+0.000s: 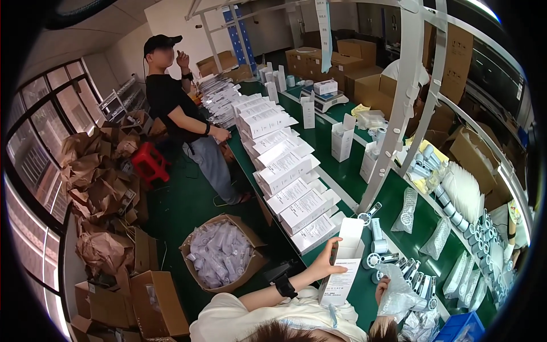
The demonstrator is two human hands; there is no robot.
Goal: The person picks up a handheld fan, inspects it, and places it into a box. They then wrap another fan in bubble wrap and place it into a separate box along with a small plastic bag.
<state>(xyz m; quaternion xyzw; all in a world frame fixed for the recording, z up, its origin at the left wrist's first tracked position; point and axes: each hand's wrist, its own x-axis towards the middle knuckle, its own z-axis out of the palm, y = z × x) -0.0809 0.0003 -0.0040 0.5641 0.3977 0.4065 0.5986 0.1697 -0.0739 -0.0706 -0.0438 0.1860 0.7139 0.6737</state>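
Observation:
My left hand [326,261] grips a tall white carton [340,283] with printed sides; its top flap stands up and its mouth is open. Close by on the right, my right hand [382,289] has its fingers closed on a clear bubble-wrap bag [400,295]. What is inside the bag, if anything, I cannot make out. Beyond the hands, several light-blue devices with round heads [378,246] lie on the green table. Others [423,285], with shiny dark handles, lie just past the bag.
A long row of white cartons [285,165] runs along the table's left edge. A metal frame post [393,119] rises mid-table. Bubble-wrapped pieces [437,236] and a blue bin [462,328] are on the right. A box of plastic bags [221,253] stands on the floor; a person [174,102] stands beyond.

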